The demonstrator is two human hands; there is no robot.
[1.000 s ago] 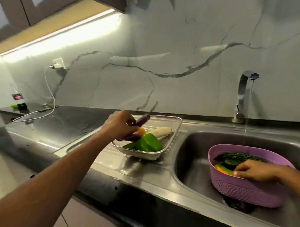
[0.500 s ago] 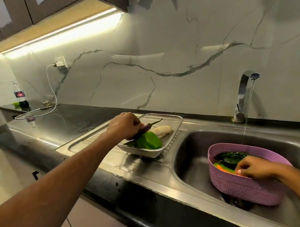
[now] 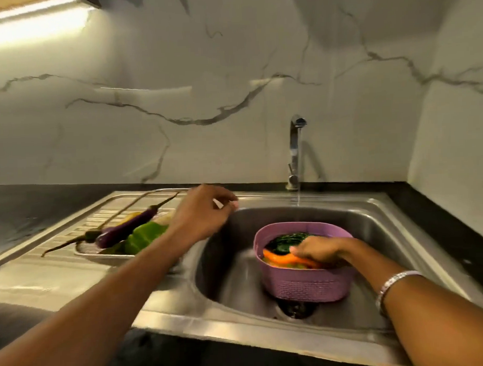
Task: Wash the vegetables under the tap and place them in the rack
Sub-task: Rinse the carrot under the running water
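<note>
Right hand (image 3: 318,250) in purple basket (image 3: 307,286) in sink (image 3: 238,278), fingers curled on carrot (image 3: 285,258). Left hand (image 3: 201,214) loosely curled, empty, above sink's left rim. Far left: rack (image 3: 106,254) holding eggplant (image 3: 127,228), green pepper (image 3: 146,236). Tap (image 3: 295,150) running, far.

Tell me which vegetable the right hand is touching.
The long orange carrot in the purple plastic basket; the right hand rests on it. The purple eggplant and green pepper lie in the metal rack.
</note>
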